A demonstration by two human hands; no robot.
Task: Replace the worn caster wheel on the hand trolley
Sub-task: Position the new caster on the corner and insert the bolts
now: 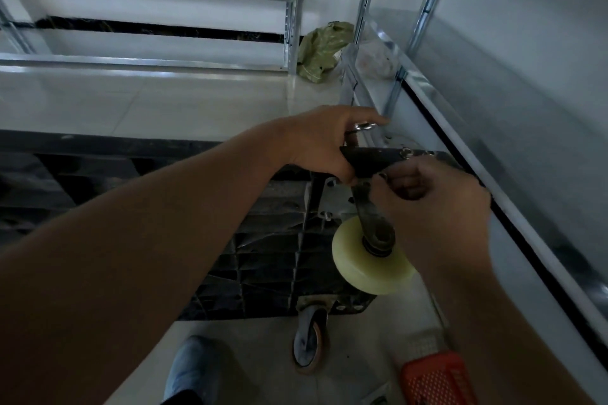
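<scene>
1. I am holding the caster [371, 207] up in the air over the overturned trolley [263, 240]. Its pale yellow wheel [368, 263] is hanging at the 6 o'clock end of its dark fork, and its black mounting plate [371, 158] is sitting at the 12 o'clock end, between my two hands.
2. My left hand [316, 145] is gripping the plate from 9 o'clock, fingers curled round its edge. A small metal ring or eye [362, 126] is showing at my fingers; I cannot tell what tool or part it belongs to.
3. My right hand [424, 194] is coming in from 3 o'clock with its fingertips pinched at the underside of the plate, near its bolt holes. Whether it is pinching the plate itself or a small fastener is hidden, so I cannot tell.
4. Below, at 6 o'clock, a grey caster [311, 339] is sitting bolted to the corner of the trolley. My shoe [194, 368] is at 7 o'clock on the tiled floor, and an orange basket [434, 378] is lying at 5 o'clock. Metal shelving [394, 102] is running along from 12 to 3 o'clock, with a green bag [322, 52] behind it.
5. Judging from this, I am either fitting or freeing this caster. The risks I am seeing:
   - a small nut or bolt slipping out of my right fingertips and rolling under the shelving, because the hold is only a pinch;
   - the wheel's weight swinging the fork and twisting the plate out of my left hand;
   - dim light making me misalign the bolt holes.
</scene>
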